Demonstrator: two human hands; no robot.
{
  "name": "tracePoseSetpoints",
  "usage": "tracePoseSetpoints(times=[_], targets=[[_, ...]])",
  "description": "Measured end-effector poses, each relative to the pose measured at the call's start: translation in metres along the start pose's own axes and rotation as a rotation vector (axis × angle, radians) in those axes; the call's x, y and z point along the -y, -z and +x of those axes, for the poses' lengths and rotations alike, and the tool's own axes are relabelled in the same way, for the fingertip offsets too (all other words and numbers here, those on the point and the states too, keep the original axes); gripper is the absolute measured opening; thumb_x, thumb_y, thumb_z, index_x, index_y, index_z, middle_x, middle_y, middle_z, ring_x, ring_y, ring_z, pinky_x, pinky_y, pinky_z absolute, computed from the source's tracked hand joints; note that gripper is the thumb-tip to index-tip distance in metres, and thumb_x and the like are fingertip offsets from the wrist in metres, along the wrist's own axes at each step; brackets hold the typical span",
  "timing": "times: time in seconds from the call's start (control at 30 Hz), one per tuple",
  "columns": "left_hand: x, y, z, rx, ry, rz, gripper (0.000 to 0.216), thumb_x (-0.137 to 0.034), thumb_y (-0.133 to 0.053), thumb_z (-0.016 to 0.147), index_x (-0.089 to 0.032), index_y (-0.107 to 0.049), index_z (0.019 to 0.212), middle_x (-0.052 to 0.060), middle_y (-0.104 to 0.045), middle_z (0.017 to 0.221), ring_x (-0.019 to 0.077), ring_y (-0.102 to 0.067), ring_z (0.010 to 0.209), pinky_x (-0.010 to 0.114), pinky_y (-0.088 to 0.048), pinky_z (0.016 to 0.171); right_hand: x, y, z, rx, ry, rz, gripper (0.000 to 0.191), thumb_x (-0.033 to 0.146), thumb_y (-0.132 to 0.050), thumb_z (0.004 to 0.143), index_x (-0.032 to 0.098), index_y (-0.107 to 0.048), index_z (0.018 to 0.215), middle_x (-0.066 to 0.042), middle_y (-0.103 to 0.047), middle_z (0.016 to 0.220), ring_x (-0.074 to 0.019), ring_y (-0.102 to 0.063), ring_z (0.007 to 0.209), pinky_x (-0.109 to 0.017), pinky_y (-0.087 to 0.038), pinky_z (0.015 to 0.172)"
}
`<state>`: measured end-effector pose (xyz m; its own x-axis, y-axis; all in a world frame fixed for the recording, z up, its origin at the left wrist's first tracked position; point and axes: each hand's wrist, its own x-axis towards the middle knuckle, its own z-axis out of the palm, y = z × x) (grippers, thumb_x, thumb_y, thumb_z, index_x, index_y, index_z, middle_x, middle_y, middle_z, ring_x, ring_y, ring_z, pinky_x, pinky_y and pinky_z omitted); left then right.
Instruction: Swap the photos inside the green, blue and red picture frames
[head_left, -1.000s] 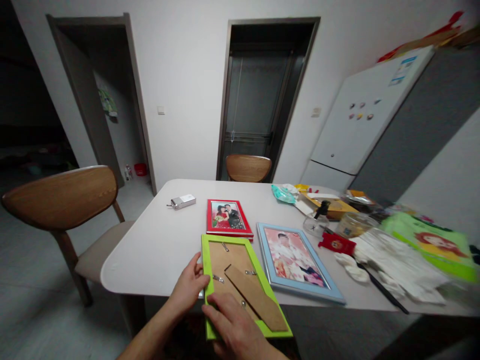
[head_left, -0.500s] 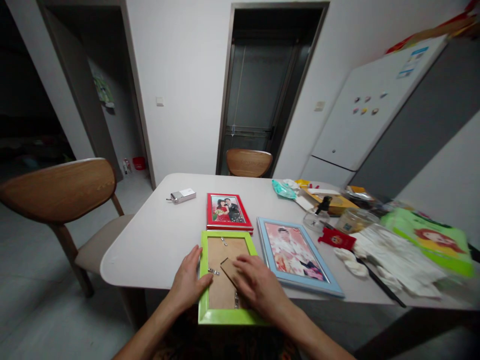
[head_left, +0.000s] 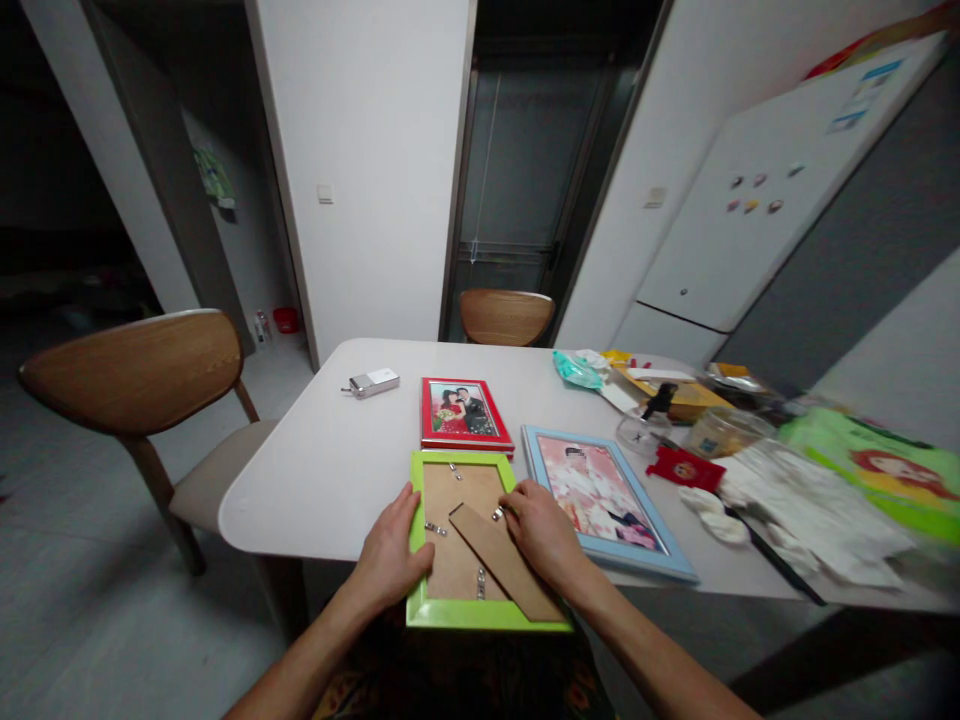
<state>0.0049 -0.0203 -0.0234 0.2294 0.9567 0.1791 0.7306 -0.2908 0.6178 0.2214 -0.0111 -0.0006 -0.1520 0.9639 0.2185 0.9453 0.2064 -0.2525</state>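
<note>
A light-green picture frame (head_left: 457,614) lies face down at the table's near edge, with its brown backing board (head_left: 442,575) upward. My left hand (head_left: 395,550) grips the frame's left side, thumb over the border and fingers along the outer edge. My right hand (head_left: 546,535) is closed at the right border, fingertips pinching a small metal clip (head_left: 497,514). A brown stand leg (head_left: 499,560) runs slantwise across the board. More metal clips sit at the top, left and bottom; the bottom clip (head_left: 481,584) stands upright beside the leg.
A red picture frame (head_left: 469,443) and a blue one (head_left: 637,557) lie close by on the white table (head_left: 315,480). A silver-white device (head_left: 373,382) is at the back left. White cloths (head_left: 810,510), a black-handled tool (head_left: 784,565) and a green package (head_left: 877,465) crowd the right.
My right hand has moved off the stand leg to the clip on the right side, uncovering the leg and the bottom clip. My left hand keeps its hold. The view has shifted slightly.
</note>
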Motion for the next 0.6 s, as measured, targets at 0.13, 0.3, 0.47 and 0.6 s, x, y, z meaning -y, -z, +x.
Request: tracePoseSetpoints(times=[0.13, 0.3, 0.47, 0.6], targets=[[0.002, -0.004, -0.001, -0.027, -0.014, 0.017, 0.060, -0.023, -0.048, 0.064, -0.009, -0.036, 0.122, 0.011, -0.031, 0.134, 0.0196, -0.029, 0.121, 0.031, -0.023, 0.102, 0.022, -0.001, -0.005, -0.060, 0.106, 0.050, 0.022, 0.021, -0.042, 0.078, 0.019, -0.062, 0.087, -0.008, -0.055, 0.091, -0.0183, -0.045, 0.088, -0.028, -0.032, 0.077], [0.005, -0.007, -0.001, -0.048, -0.034, 0.052, 0.057, -0.022, -0.046, 0.066, -0.010, -0.036, 0.121, 0.011, -0.033, 0.132, 0.0188, -0.031, 0.120, 0.032, -0.025, 0.101, 0.061, -0.011, 0.002, 0.030, 0.259, 0.154, 0.020, 0.029, -0.045, 0.078, 0.019, -0.063, 0.081, -0.005, -0.056, 0.081, -0.0160, -0.046, 0.081, -0.027, -0.033, 0.073], [0.005, -0.008, -0.001, -0.046, -0.044, 0.073, 0.055, -0.022, -0.044, 0.067, -0.007, -0.038, 0.120, 0.013, -0.034, 0.131, 0.0198, -0.033, 0.119, 0.031, -0.026, 0.100, 0.074, -0.021, 0.014, 0.023, 0.235, 0.105, 0.018, 0.028, -0.048, 0.076, 0.018, -0.063, 0.072, -0.005, -0.054, 0.076, -0.0152, -0.046, 0.077, -0.026, -0.033, 0.071], [0.002, -0.007, -0.002, -0.045, -0.028, 0.076, 0.055, -0.020, -0.045, 0.066, -0.008, -0.038, 0.120, 0.012, -0.034, 0.132, 0.0196, -0.033, 0.119, 0.032, -0.026, 0.100, 0.073, -0.029, 0.017, -0.005, 0.211, 0.118, 0.018, 0.020, -0.046, 0.076, 0.015, -0.061, 0.068, -0.005, -0.054, 0.073, -0.0141, -0.047, 0.074, -0.024, -0.033, 0.070]])
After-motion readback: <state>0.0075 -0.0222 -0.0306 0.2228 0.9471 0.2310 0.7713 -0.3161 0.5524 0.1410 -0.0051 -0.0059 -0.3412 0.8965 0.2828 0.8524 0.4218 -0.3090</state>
